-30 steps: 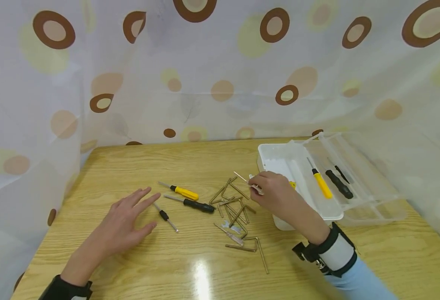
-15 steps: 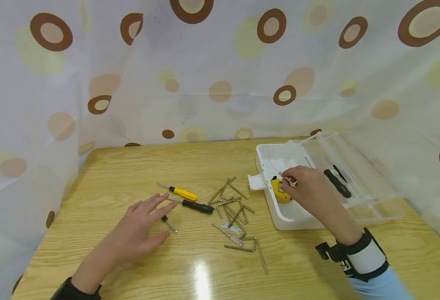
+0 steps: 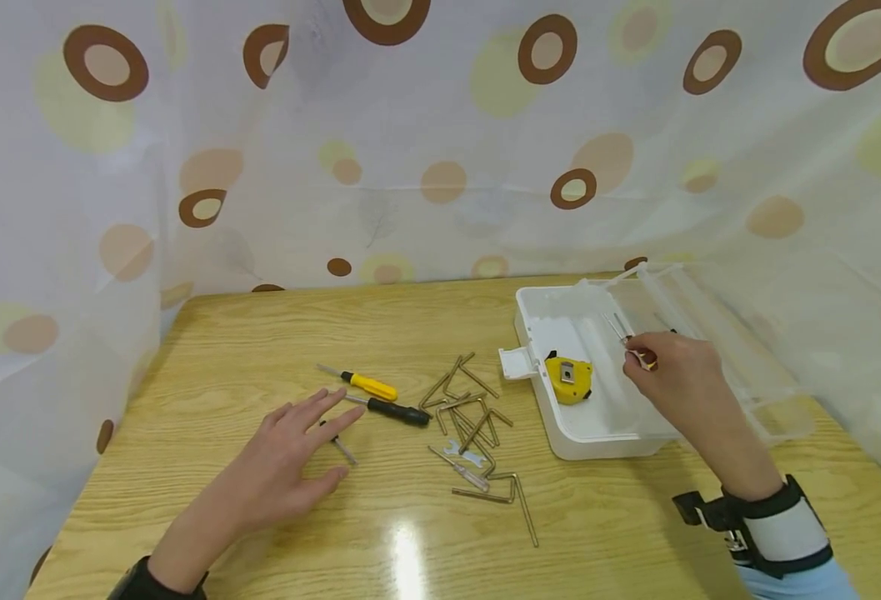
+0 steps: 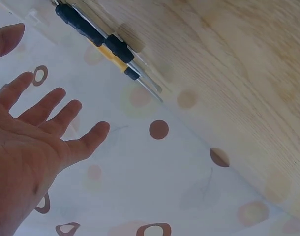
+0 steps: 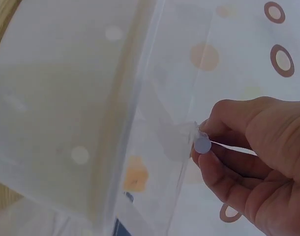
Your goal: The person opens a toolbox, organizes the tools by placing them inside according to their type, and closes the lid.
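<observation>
In the head view, a slim screwdriver (image 3: 613, 327) is pinched by the right hand (image 3: 680, 379) above the white box (image 3: 598, 447); light, stiff handling is expected. In the left wrist view, the left hand (image 4: 32, 147) is seen empty, fingers apart. In the right wrist view, fingers are clamped on the smooth, possibly slippery handle (image 5: 203, 145), best held there.

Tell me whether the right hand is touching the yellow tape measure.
Apart: in the head view, a bare stretch of the white box shows between the right hand and the yellow tape measure.
</observation>
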`<act>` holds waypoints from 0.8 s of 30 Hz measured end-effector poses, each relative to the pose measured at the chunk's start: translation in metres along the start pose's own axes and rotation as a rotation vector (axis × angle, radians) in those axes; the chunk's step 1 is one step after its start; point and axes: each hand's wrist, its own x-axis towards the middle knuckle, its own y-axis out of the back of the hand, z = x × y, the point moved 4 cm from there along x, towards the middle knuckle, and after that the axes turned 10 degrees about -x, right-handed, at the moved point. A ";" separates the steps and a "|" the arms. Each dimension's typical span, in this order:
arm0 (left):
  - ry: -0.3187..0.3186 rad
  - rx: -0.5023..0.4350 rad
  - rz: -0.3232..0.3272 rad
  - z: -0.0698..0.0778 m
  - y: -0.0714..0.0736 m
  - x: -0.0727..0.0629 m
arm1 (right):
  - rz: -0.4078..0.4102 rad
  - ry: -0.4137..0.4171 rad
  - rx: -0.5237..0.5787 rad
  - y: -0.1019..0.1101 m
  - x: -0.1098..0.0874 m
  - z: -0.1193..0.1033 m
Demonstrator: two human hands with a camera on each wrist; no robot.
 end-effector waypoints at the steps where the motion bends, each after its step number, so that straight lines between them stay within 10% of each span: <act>1: -0.002 0.002 -0.002 0.000 0.000 0.000 | 0.004 -0.005 -0.002 0.001 -0.001 0.003; 24: -0.017 0.024 0.006 -0.001 -0.007 -0.003 | -0.087 -0.079 -0.003 -0.013 -0.013 0.024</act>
